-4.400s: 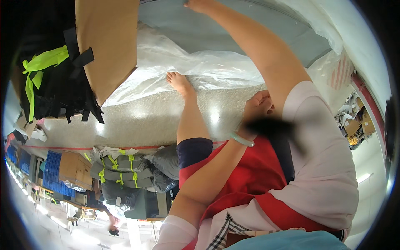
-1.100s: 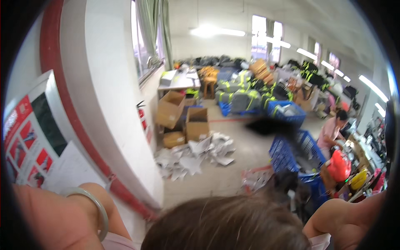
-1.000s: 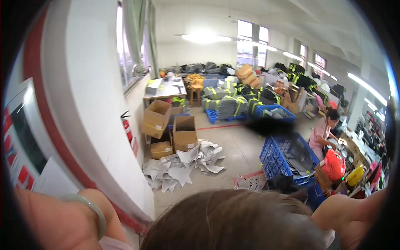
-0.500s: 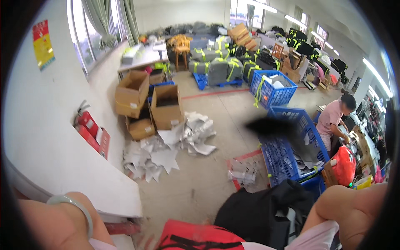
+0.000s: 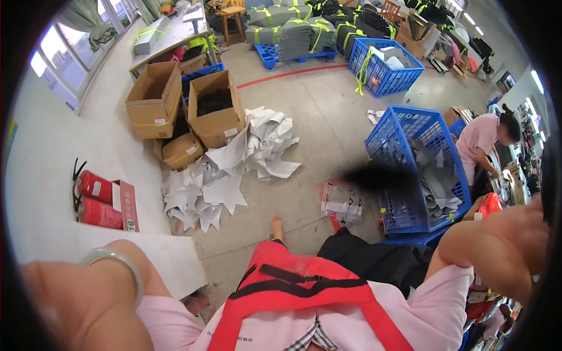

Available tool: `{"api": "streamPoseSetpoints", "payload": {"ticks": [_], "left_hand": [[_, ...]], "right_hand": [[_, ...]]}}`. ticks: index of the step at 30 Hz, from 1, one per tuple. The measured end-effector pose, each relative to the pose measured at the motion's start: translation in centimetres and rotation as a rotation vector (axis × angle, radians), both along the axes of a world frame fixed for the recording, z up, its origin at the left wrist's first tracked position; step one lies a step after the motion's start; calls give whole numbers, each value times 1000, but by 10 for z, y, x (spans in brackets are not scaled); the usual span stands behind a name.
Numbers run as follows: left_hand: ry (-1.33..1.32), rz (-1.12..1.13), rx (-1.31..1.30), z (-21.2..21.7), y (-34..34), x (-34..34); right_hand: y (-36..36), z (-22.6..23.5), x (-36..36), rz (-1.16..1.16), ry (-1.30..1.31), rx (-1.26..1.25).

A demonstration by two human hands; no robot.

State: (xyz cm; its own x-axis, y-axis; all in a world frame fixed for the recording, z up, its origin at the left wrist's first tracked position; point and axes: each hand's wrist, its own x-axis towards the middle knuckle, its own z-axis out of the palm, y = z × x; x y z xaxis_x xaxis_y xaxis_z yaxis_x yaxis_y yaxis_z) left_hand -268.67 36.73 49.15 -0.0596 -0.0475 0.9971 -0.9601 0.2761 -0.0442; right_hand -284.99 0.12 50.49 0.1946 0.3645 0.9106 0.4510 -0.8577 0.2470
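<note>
- Head view, our hands: our bare left hand [image 5: 67,304] is raised at the left rim, a pale, smooth, ring-shaped bangle [image 5: 133,274] around its wrist; our bare right hand [image 5: 518,245] is raised at the right rim.
- Grip: fingertips are blurred or cut off, so we cannot tell how open either grip is, or what it holds.
- Beside the right hand, apparently farther off, a red plastic bag [image 5: 490,203] shows.
- With both arms lifted, we judge that light, even finger pressure and a steady head suit best.
- Surface and room: the smooth grey floor [image 5: 263,205] bears a heap of crumpled white sheets [image 5: 257,146], open brown cardboard boxes [image 5: 216,126] and a blue slatted plastic crate [image 5: 401,131]. A co-worker in pink [image 5: 479,137] bends forward at right.
</note>
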Motion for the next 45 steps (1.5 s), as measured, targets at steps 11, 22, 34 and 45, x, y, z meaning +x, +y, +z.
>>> {"api": "streamPoseSetpoints", "payload": {"ticks": [11, 22, 34, 45], "left_hand": [[226, -837, 512, -16, -163, 210], [402, -1474, 638, -52, -440, 301], [1290, -294, 1031, -284, -595, 494], [1689, 499, 1874, -625, -370, 482]], "right_hand": [[-163, -498, 78, -647, 1933, 334], [-294, -655, 102, -584, 1991, 769], [-652, -561, 580, -523, 1421, 785], [-566, -640, 782, -121, 1684, 162]]}}
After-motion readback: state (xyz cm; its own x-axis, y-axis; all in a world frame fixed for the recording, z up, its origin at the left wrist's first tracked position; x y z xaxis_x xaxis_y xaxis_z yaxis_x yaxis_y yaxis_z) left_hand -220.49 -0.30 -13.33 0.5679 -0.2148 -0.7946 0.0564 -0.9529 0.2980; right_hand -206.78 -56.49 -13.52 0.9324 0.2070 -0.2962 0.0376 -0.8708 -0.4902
